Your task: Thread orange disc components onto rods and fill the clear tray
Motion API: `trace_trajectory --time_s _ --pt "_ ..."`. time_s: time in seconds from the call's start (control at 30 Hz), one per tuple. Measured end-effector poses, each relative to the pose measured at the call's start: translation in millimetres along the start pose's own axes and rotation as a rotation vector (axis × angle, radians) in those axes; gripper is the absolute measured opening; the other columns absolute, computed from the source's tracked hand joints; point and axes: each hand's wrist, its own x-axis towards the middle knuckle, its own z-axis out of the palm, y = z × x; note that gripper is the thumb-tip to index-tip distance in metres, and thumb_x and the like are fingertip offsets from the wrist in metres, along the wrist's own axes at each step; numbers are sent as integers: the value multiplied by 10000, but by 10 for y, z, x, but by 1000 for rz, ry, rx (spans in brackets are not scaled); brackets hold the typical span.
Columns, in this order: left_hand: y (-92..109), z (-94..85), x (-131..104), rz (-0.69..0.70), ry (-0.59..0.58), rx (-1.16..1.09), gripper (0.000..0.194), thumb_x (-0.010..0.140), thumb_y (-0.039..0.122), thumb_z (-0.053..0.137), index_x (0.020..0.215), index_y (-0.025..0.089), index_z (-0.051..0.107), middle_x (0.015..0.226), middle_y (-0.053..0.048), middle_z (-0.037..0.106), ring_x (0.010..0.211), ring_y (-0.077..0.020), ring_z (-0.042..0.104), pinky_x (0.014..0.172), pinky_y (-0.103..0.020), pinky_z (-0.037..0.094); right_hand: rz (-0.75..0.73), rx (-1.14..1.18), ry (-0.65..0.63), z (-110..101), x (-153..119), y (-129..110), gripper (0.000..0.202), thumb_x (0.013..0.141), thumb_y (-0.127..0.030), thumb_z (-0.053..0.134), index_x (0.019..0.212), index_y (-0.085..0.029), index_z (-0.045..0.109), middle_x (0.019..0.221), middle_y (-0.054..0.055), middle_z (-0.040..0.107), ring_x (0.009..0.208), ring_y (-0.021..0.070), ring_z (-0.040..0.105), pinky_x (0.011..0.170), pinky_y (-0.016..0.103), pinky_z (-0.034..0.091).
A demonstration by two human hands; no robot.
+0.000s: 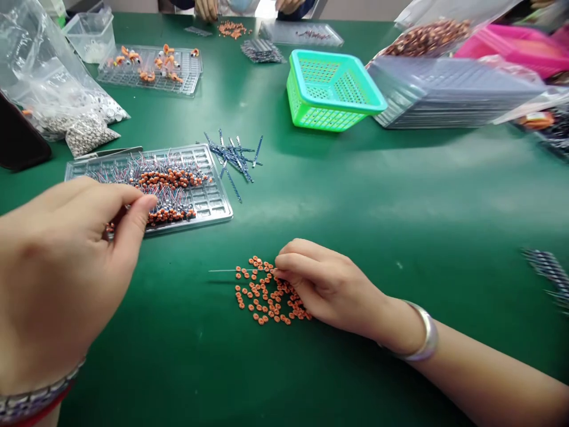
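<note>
My left hand [84,237] reaches over the front edge of a clear plastic tray [211,204], thumb and forefinger pinched together. Whatever is between those fingertips is too small or hidden to make out. In the tray's cells stand rows of small orange-and-silver components with fine wires [171,178]. A thin, needle-like metal rod [222,271] is pinched in my right hand [329,281], its tip pointing left. Below the rod and beside the right fingers, many small orange ring-shaped pieces [264,299] are scattered on the green table [355,379]; the hand hides some of them.
Dark blue strips [235,157] lie right of the tray. Farther back stand a green basket [335,112], stacked clear trays [453,95] and another parts tray [186,83]. Plastic bags [93,133] and a black phone-like object [20,139] sit left. Another person's hands [207,9] are across the table.
</note>
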Motion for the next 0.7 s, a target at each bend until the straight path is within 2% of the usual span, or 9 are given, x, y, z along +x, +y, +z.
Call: trace_trajectory --time_s 0.1,0.17,0.23,0.3,0.37,0.43,0.53,0.7 --pt "140 28 -54 166 -7 -13 107 883 306 555 877 242 641 777 20 653 724 -155 605 619 -292 397 141 169 37 -62 33 -10 188 922 -146 439 751 -222 452 653 -4 454 579 147 417 528 272 366" --pt "260 97 -126 204 -74 -171 68 888 272 556 883 257 622 774 25 656 694 -134 607 639 -273 437 238 326 114 -108 52 -54 179 938 -247 485 762 -222 476 654 -11 462 579 142 423 525 260 377" --pt "390 189 -217 200 -241 -404 81 895 270 545 900 254 624 770 13 652 685 -129 610 637 -257 463 309 480 173 -137 64 -136 209 933 -363 523 782 -221 501 659 -13 475 581 140 441 515 246 393" --pt "509 274 -307 157 -412 -606 144 887 298 561 998 235 628 807 -5 658 713 -129 618 635 -243 481 325 593 163 -138 69 -237 263 925 -431 530 778 -214 516 661 -13 482 575 134 455 504 235 405" --pt "597 325 -373 99 -533 -744 184 870 289 590 1040 231 627 865 -15 667 746 -128 623 655 -231 493 294 647 125 -113 63 -331 275 939 -422 510 771 -205 525 675 -8 492 584 129 463 513 230 415" --pt "645 334 -408 65 -606 -836 134 879 248 572 992 231 642 883 -9 671 774 -119 621 700 -218 494 246 644 111 -78 50 -397 260 956 -383 487 775 -202 529 688 -4 500 600 129 467 534 231 421" --pt "654 308 -421 82 -612 -837 126 900 206 530 916 207 655 853 -5 677 776 -113 615 731 -212 481 209 617 103 -42 33 -440 229 967 -353 464 806 -205 529 713 0 505 623 133 476 562 236 425" --pt "614 305 -451 206 -511 -672 114 886 201 547 875 175 656 798 -22 678 722 -134 610 670 -226 472 177 623 68 -34 40 -431 293 970 -385 440 754 -204 522 713 8 504 642 145 465 576 248 399"
